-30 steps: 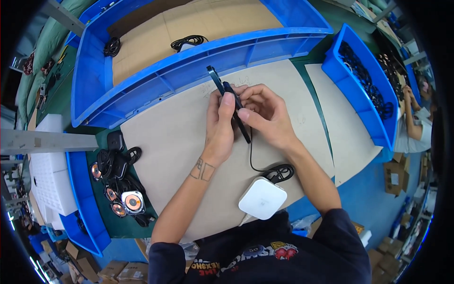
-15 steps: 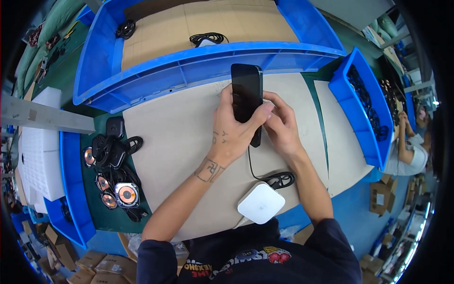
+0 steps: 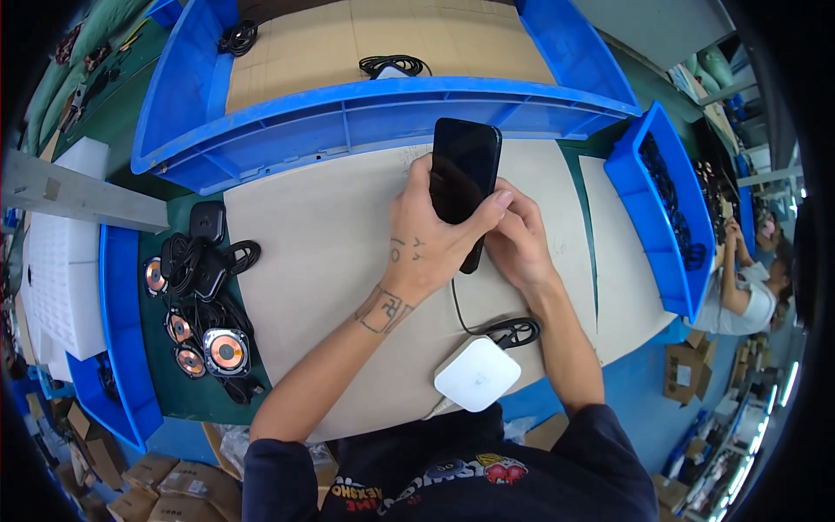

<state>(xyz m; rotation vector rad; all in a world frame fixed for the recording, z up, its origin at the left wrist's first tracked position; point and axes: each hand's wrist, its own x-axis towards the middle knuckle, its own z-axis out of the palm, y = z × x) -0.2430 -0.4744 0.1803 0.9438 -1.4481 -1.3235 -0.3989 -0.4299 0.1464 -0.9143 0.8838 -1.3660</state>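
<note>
My left hand is closed round a black smartphone, its dark screen facing up and its thumb lying across the lower part. At the phone's lower right edge, my right hand has curled fingers gripping it, with the fingertips partly hidden. A thin black cable runs from beneath the hands to a small coil. Beside that coil sits a white rounded-square box near the front edge of the table. Whether the cable touches the phone is hidden.
A large blue bin lined with cardboard stands ahead, with coiled cables inside. On the left lie several round copper-coil modules and black pads with cables. A blue tray of black cables is at right. Another person sits far right.
The phone has shifted slightly right and turned a little clockwise in my hands. My head view has moved slightly. Both hands keep their hold.
</note>
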